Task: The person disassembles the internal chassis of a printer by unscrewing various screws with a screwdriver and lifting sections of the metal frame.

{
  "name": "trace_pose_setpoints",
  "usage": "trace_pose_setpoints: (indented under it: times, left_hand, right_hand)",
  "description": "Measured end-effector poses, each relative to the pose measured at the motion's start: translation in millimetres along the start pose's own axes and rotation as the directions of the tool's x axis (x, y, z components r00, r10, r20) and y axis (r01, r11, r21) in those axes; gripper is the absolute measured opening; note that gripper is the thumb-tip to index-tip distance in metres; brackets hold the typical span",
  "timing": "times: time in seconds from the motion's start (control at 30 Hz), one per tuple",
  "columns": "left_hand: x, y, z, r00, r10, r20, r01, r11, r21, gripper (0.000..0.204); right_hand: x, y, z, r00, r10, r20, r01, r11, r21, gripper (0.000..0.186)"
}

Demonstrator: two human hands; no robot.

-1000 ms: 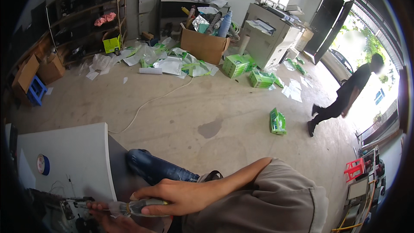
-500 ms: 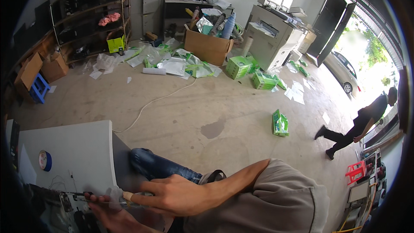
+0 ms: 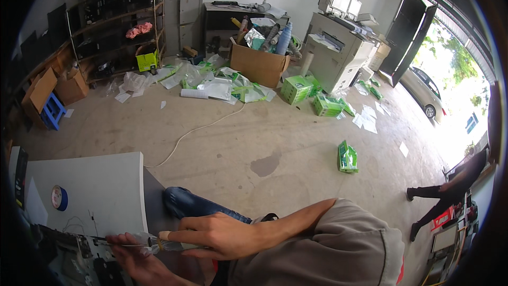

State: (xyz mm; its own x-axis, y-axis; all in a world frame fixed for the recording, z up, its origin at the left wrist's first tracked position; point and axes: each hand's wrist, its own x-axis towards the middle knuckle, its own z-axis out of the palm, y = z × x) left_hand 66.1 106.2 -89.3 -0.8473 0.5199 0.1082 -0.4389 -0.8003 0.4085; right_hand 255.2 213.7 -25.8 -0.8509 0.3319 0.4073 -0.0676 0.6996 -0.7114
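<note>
1. Head view: one screwdriver [image 3: 173, 245], smooth clear-plastic handle, thin straight shaft, points toward one dark machine [image 3: 62, 251] with bare metal parts.
2. The right hand [image 3: 217, 237] grips the handle; the left hand's [image 3: 138, 265] curled fingers meet the shaft; whether they grip, I cannot tell.
3. One round blue tape roll [image 3: 64, 199] lies on the flat, pale table [image 3: 103, 182].
4. One thin white cable [image 3: 185, 135] curves across the floor [image 3: 227, 148].
</note>
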Motion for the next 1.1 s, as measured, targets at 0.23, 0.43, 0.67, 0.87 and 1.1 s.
trace_pose_setpoints:
  times: [0.23, 0.43, 0.67, 0.87, 1.1]
  left_hand:
    - [15.5, 9.2, -23.7, 1.0, -0.014, -0.008, 0.015, 0.954, 0.299, 0.044]
    - [12.1, 0.4, -42.2, 0.992, 0.059, 0.115, -0.072, 0.99, 0.117, 0.03]
    - [-2.1, -1.0, -5.7, 0.99, 0.119, -0.069, -0.099, 0.965, 0.243, 0.038]
    - [20.5, 13.3, -28.2, 0.995, -0.028, 0.096, 0.014, 0.99, 0.14, 0.04]
    - [18.5, 9.6, -39.6, 0.987, 0.121, -0.109, -0.078, 0.939, 0.334, 0.053]
  right_hand:
    - [-4.5, 8.7, 9.6, 0.982, -0.142, -0.128, 0.137, 0.989, -0.047, 0.059]
    - [-0.3, -3.0, 3.8, 0.919, 0.359, 0.164, -0.379, 0.689, 0.618, 0.064]
    - [-0.7, 4.9, 6.9, 0.991, -0.001, -0.136, 0.021, 0.989, 0.145, 0.041]
    - [-0.2, 7.2, 11.2, 0.982, -0.108, -0.153, 0.127, 0.985, 0.118, 0.054]
    - [-6.0, 7.4, 17.1, 0.894, 0.431, 0.119, -0.384, 0.603, 0.7, 0.061]
